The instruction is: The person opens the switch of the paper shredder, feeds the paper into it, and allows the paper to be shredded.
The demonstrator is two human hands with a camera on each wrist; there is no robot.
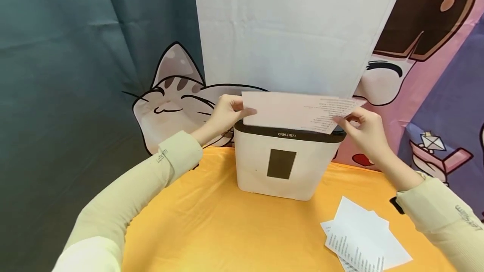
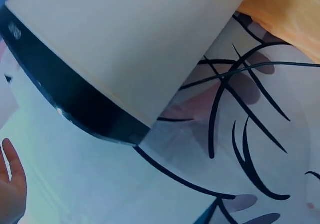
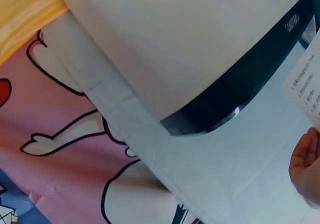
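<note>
A printed sheet of paper [image 1: 283,108] is held level over a white paper shredder [image 1: 253,163] with a black top rim. My left hand [image 1: 227,114] pinches the sheet's left end between thumb and fingers. At the other end, my right hand [image 1: 364,127] pinches the right side, where lines of print show. The sheet hides most of the shredder's top, so I cannot tell whether its lower edge touches the slot. In the right wrist view, a printed corner of the sheet [image 3: 306,79] rises above the fingers.
Several printed sheets [image 1: 364,236] lie overlapping on the orange tablecloth [image 1: 211,221], at front right. Behind the shredder hangs a cartoon-printed cloth [image 1: 295,32], with a dark green curtain [image 1: 68,74] at left. A dark cable [image 2: 280,63] runs behind the shredder.
</note>
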